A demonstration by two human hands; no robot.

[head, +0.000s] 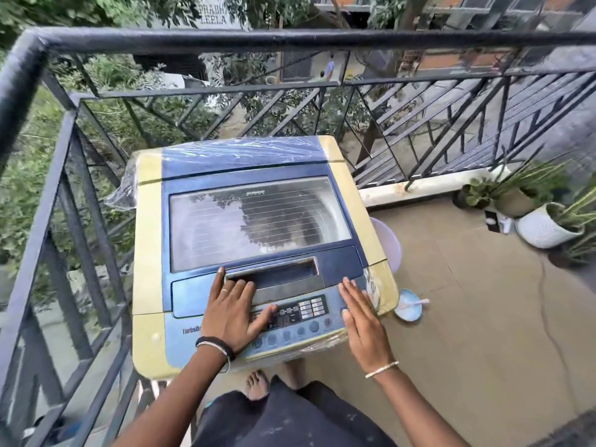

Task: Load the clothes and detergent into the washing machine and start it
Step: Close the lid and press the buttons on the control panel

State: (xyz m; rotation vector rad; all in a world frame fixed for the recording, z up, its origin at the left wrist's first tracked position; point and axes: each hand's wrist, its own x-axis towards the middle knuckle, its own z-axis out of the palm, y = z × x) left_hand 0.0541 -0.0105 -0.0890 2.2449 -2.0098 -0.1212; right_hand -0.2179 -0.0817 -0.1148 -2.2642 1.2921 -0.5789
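Note:
A top-loading washing machine (148, 253), cream and blue, stands on a balcony with its glass lid (258, 221) closed. My left hand (232, 311) lies flat on the front of the lid, fingers straight and reaching the recessed lid handle (283, 272), thumb stretched over the control panel (300, 314). My right hand (361, 317) is open with straight fingers, its thumb touching a button at the panel's right end. Dark shapes show dimly through the glass; I cannot tell what they are.
A black metal railing (290, 40) encloses the balcony behind and left of the machine. On the tiled floor to the right sit a light blue bowl with a pink spoon (409, 306), a lilac tub (388, 243) and potted plants (548, 221). A cable runs across the floor.

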